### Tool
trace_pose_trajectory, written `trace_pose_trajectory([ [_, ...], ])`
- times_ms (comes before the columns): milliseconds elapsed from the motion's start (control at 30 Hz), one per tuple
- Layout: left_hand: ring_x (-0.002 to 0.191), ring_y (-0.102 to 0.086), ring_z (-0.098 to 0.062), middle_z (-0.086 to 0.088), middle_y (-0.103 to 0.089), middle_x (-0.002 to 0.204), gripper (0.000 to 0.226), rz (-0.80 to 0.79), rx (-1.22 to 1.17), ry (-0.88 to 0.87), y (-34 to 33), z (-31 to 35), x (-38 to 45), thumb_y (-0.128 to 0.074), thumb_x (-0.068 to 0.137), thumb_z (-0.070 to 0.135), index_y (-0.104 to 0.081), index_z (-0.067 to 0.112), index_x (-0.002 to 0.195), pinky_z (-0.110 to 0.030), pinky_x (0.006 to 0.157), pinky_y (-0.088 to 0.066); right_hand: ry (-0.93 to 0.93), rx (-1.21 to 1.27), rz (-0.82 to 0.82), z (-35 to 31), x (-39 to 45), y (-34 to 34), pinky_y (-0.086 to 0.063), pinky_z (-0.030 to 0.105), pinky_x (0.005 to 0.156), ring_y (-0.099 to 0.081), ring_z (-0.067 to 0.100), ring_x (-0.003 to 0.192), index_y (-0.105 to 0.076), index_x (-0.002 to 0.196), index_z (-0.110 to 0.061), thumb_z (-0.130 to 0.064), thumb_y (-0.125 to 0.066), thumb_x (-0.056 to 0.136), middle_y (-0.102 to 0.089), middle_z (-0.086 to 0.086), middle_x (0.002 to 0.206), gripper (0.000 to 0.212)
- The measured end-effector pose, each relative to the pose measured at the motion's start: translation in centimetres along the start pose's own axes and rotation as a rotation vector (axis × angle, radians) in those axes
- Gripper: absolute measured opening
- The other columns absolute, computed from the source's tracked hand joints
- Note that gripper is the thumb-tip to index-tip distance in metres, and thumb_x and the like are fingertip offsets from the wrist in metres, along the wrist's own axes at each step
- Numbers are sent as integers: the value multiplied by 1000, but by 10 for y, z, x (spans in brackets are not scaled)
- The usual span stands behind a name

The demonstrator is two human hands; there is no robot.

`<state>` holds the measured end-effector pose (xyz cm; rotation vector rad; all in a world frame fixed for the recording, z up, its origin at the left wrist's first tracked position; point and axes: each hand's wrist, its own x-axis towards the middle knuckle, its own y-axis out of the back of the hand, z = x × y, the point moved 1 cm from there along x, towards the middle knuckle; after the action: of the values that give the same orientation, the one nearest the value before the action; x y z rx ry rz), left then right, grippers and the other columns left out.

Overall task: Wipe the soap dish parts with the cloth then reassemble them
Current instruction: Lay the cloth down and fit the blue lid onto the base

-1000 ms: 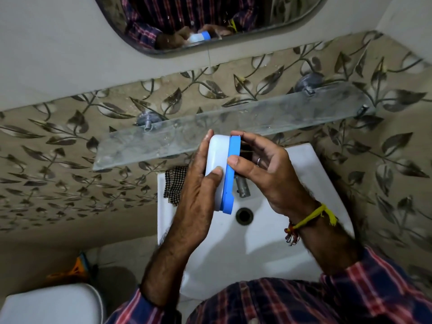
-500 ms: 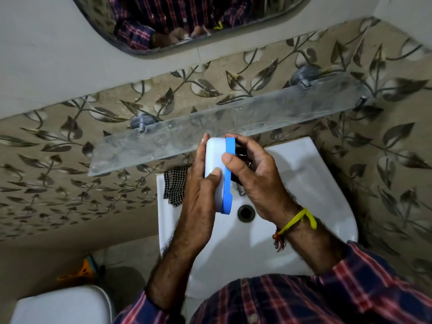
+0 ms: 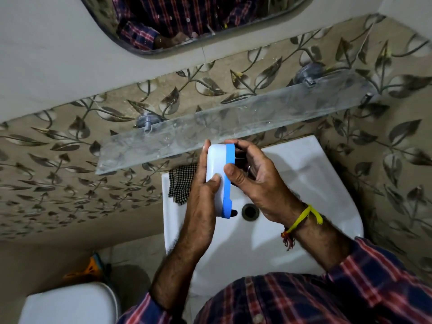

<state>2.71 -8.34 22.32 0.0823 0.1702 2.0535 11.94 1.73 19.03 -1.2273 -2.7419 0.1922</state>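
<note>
I hold the soap dish on edge over the white sink. Its white base faces left and its blue tray is pressed against the base's right side. My left hand grips the white base from the left, thumb on its face. My right hand holds the blue tray from the right, thumb on its rim and fingers curled behind. The black-and-white checked cloth lies on the sink's back left corner, partly hidden behind my left hand.
A cloudy glass shelf juts from the leaf-patterned wall just above the dish. The sink drain lies below my right hand. A mirror hangs above. A white toilet lid and an orange object sit lower left.
Both hands keep their grip on the dish and have shifted only slightly over the sink. The view has drifted, so the shelf and sink sit a little differently in frame.
</note>
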Motion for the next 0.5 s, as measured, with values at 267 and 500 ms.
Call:
trace_pose_trajectory([
  [267, 117, -60, -3, 8, -56, 133, 80, -37, 331, -195, 43, 22, 18, -74, 82, 46, -35, 39, 151, -31, 91, -56, 20, 24, -64, -30, 18, 22, -54, 27, 88, -65, 14, 105, -53, 129, -9, -20, -80, 74, -66, 7, 119, 62],
  [500, 108, -70, -16, -5, -68, 119, 81, 189, -11, -171, 44, 20, 48, -92, 60, 22, -55, 9, 132, -42, 93, -58, 247, -249, 135, -42, 25, 37, -50, 37, 105, -62, 17, 122, -52, 128, -9, -23, -81, 78, -66, 7, 128, 60],
])
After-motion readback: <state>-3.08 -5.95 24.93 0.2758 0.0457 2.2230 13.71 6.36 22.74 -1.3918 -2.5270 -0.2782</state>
